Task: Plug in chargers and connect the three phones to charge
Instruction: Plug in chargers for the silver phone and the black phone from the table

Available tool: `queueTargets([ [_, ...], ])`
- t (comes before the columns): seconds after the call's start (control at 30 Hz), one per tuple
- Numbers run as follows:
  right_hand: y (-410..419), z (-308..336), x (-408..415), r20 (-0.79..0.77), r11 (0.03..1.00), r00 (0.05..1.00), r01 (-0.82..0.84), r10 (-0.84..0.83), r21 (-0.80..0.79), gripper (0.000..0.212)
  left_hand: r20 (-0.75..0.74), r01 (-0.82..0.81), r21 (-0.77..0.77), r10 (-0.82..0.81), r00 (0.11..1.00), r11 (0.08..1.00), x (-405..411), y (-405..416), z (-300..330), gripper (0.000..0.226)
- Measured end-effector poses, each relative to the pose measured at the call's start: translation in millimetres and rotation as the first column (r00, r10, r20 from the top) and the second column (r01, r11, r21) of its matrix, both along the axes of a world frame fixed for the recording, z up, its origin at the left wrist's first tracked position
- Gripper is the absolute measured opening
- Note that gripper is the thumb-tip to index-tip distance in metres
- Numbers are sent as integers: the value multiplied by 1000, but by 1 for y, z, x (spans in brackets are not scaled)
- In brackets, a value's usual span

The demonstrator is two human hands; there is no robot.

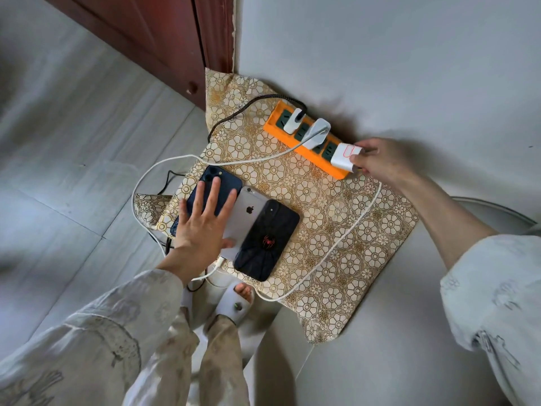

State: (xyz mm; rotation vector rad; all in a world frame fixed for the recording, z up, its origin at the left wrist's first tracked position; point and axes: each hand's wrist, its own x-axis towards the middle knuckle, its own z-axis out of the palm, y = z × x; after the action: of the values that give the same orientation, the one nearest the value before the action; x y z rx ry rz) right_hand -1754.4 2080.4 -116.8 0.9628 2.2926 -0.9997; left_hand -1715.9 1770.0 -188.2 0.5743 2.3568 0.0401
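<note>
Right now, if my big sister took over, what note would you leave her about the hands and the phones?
Left hand: flat and open, pressing on the three phones.
Right hand: fingers pinching the third charger at the near end of the orange power strip.
Phones: blue phone, silver phone and spider-case phone lie side by side, overlapping, on the patterned cloth.
Done: two white chargers sit in the strip.
Left: seat the third charger; I cannot tell which phones have cables plugged in, so check each.

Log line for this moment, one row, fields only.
right hand: gripping white charger at power strip end | left hand: flat on phones | other chargers: plugged
</note>
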Motion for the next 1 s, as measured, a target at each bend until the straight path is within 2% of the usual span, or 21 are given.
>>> queueTargets([
  [0.13, -6, 3, -9, 41, 998, 998, -50, 48, 45, 35, 16, -29, -18, 30, 999, 999, 0, 1, 2, 106],
  [0.27, -16, 10, -23, 136, 937, 972, -222, 192, 270, 33, 19, -35, -25, 36, 999, 999, 0, 2, 4, 105],
  [0.4, -32, 8, -21, 155, 865, 948, -318, 279, 387, 49, 27, -47, -14, 47, 999, 999, 0, 2, 6, 104],
  [0.5, -36, 4, -18, 162, 771, 895, -442, 417, 458, 37, 24, -47, -9, 47, 999, 999, 1, 2, 6, 104],
  [0.6, -33, 4, -18, 233, 632, 802, -583, 551, 511, 33, 15, -46, -6, 46, 999, 999, 2, 1, 4, 105],
  [0.67, -33, 6, -18, 276, 558, 755, -635, 595, 534, 33, 10, -52, -1, 52, 999, 999, 2, 1, 2, 105],
  [0.77, -37, 7, -21, 305, 512, 720, -670, 624, 537, 35, 1, -55, 3, 55, 998, 998, 3, 1, 1, 105],
  [1.0, -46, 8, -32, 331, 490, 675, -720, 660, 491, 37, -6, -53, 5, 53, 999, 999, 3, 1, 2, 105],
])
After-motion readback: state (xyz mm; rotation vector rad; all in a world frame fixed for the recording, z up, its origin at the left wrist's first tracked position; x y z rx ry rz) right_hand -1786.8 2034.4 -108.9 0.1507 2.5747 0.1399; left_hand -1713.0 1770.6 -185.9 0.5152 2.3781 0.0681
